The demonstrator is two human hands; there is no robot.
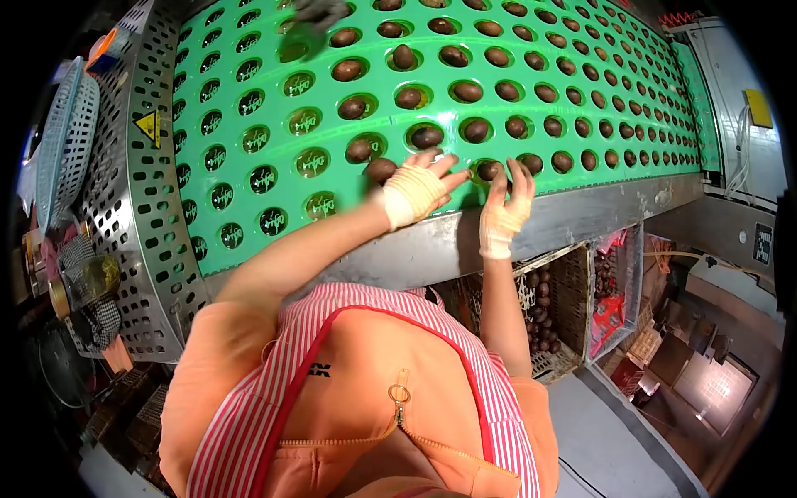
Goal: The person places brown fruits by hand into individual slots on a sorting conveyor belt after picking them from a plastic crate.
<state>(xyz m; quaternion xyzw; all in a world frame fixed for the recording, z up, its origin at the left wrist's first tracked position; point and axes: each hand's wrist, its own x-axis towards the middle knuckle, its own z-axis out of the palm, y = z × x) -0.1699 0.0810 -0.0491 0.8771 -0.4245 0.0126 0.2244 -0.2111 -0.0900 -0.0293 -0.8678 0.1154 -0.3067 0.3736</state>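
Observation:
A green belt (390,187) with rows of round cups runs in front of me, and brown eggs (467,90) sit in many of them. My left hand (417,189), in an off-white wrap with bare fingertips, reaches over the near rows with its fingers stretched out. One egg (381,171) lies beside its wrist, seemingly out of a cup. My right hand (506,212), wrapped likewise, holds its thumb and fingers apart at the near edge. Its thumb is close to or touching an egg (488,170) in a near-row cup; contact is hard to tell.
A dark-gloved hand (320,12) of another person is over the far left cups. A perforated metal guard (154,187) borders the left end. A steel rail (581,214) runs along the near edge, with a crate of eggs (544,311) below. Pale blue baskets (66,133) stand left.

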